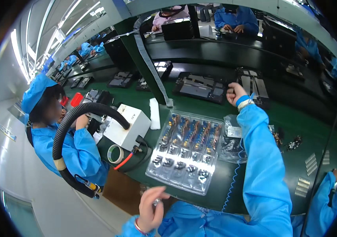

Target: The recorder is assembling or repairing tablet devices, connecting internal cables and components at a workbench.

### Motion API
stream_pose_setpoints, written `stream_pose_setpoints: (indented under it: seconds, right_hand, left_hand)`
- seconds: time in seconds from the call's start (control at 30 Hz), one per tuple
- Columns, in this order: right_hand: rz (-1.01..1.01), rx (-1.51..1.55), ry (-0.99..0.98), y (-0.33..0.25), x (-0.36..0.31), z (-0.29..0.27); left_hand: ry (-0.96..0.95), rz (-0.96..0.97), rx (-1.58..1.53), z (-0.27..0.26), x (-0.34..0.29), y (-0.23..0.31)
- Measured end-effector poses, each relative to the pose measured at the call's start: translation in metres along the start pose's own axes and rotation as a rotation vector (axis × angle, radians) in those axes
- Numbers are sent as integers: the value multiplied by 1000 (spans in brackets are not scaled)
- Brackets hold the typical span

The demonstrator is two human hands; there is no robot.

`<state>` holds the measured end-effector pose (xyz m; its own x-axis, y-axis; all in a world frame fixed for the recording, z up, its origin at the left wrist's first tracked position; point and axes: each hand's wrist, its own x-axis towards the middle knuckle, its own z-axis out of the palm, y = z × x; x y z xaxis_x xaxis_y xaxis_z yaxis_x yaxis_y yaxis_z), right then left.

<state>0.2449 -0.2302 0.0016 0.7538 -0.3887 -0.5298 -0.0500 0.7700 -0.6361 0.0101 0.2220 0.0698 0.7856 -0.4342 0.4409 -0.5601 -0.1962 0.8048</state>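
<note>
My right hand [235, 94] is stretched far forward, its fingers curled, between a black tray with grey flat parts [202, 87] and a second black tray with long grey parts [253, 85]. Whatever those fingers hold, if anything, is hidden. Close to my body, my left hand [151, 207] is curled in front of the table's near edge. A small shiny bit shows at its fingers, too small to name. Between the hands lies a clear plastic blister tray [182, 156], with rows of small coloured flex-like parts in its far pockets and dark round parts in its near ones.
Left of the blister tray stand a white box [127, 126] with a black ribbed hose [77, 114], a tape roll [115, 154] and a white strip [155, 113]. A blue coiled cord [233, 181] runs beside my right sleeve. A co-worker [64, 130] sits at left; a post [148, 59] rises ahead.
</note>
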Motion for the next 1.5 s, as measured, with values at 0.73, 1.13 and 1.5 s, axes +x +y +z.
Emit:
stream_pose_setpoints:
  seconds: [0.73,1.13,1.5]
  right_hand:
    - [-167,-695,-759,69,-428,-200]
    - [-482,-211,-167,68,-375,-243]
    - [-383,-288,-25,100,-386,-256]
  left_hand:
    - [502,-1001,-1061,418,335,-117]
    - [-460,-804,-1108,173,221,-10]
    - [-723,-403,-275,108,46,1]
